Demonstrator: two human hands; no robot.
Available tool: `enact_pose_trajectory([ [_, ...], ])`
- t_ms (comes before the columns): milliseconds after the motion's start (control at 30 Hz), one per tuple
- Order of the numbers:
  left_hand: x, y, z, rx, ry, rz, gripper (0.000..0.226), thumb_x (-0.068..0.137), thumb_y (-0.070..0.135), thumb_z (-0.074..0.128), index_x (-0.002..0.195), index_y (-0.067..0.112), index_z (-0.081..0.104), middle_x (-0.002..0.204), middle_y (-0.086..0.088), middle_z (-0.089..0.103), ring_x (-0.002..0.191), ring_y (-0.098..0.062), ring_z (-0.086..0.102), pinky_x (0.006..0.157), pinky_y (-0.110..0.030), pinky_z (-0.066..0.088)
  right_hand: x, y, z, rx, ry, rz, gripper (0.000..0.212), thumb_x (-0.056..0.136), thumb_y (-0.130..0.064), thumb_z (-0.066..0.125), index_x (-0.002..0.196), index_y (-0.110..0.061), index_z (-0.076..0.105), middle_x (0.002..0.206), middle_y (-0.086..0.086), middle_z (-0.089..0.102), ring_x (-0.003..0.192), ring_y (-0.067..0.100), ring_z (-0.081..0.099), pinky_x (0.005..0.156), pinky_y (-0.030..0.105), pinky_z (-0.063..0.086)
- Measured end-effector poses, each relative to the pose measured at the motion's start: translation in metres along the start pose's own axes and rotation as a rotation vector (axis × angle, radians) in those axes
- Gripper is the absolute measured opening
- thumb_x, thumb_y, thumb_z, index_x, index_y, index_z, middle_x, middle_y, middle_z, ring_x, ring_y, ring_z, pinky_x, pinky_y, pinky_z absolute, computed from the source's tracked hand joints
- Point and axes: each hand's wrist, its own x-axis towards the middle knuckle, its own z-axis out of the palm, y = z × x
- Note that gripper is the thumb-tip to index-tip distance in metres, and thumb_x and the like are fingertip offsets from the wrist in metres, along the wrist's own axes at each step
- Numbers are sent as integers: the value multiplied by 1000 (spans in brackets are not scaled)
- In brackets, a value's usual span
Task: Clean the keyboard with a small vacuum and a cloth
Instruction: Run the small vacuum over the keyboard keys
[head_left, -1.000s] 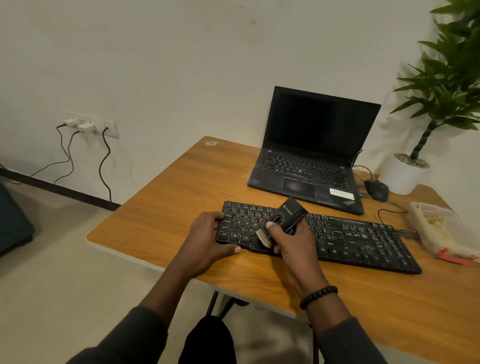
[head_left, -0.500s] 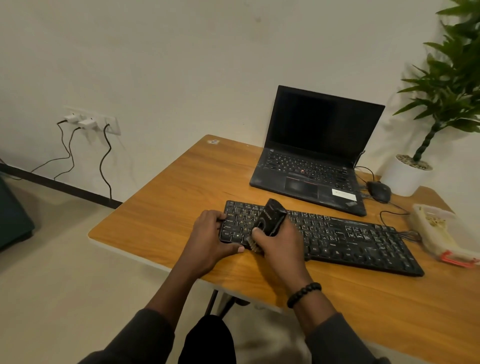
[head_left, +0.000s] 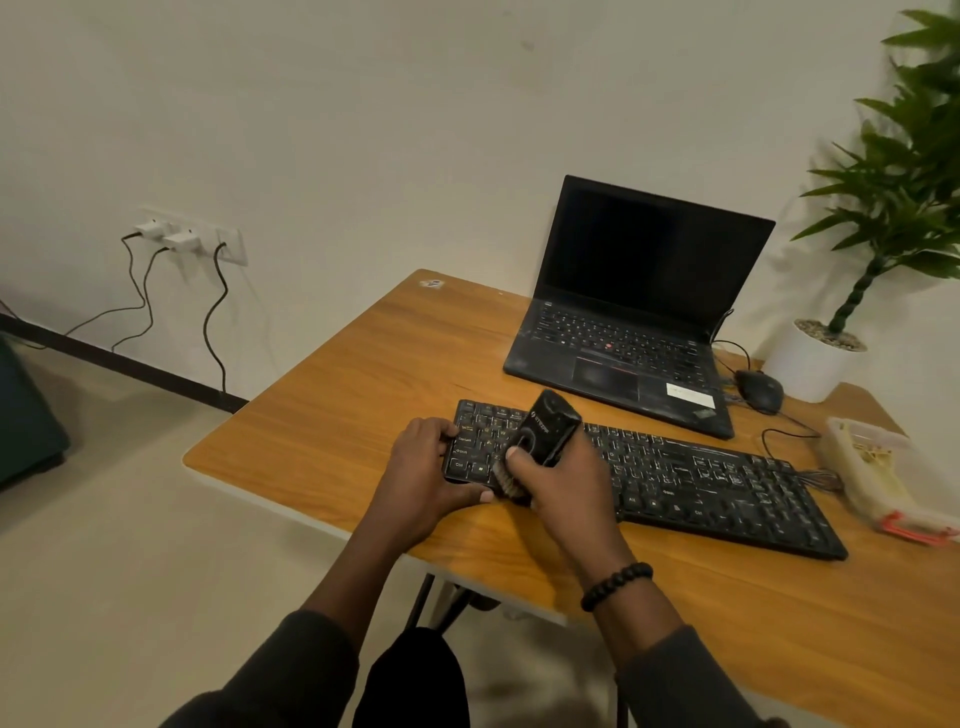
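A long black keyboard (head_left: 691, 478) lies across the wooden desk (head_left: 363, 395). My left hand (head_left: 423, 475) grips the keyboard's left end, thumb along its front edge and fingers over the side. My right hand (head_left: 561, 480) holds a small black vacuum (head_left: 548, 428), tilted, with its pale brush head (head_left: 503, 475) down on the keys at the front left of the keyboard. No cloth shows in view.
An open black laptop (head_left: 628, 332) stands behind the keyboard. A black mouse (head_left: 759, 389) and a potted plant (head_left: 821, 358) sit at the back right. A clear plastic box (head_left: 878, 478) lies at the right edge. Wall sockets with cables (head_left: 182, 239) are to the left.
My right hand has swept the vacuum leftward along the keyboard, from about its middle-left to the left end. My left hand keeps its hold on the keyboard's end.
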Motion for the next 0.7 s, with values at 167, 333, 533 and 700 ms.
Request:
enact_pose_trajectory([
  [167,1,-1,0,-1,-3,3,82,57,37,94,124,17,50,116,3,48,104,-12,52,87,-29,51,0,2,17,-126,25,-116,33,79,-23,71,105,-30,52,95,-12,55,84,4,55,66,20,48],
  [333,1,-2,1,4,-3,6,80,59,33,93,124,15,49,116,1,48,105,-15,52,85,-28,49,1,5,13,-87,-37,-96,24,79,-22,71,93,-30,53,90,-10,60,79,2,58,61,18,48],
  [533,1,-1,0,3,-9,-8,82,56,32,94,124,15,49,116,2,48,103,-13,52,85,-26,48,-4,4,22,-91,-30,-166,35,80,-22,71,104,-35,50,95,-16,55,84,-2,54,64,12,44],
  [700,-1,-2,0,0,-15,-5,84,58,35,94,125,16,49,118,2,48,105,-13,52,85,-23,48,3,1,12,-54,-48,-149,31,79,-23,72,93,-39,49,93,-12,60,82,2,59,65,22,53],
])
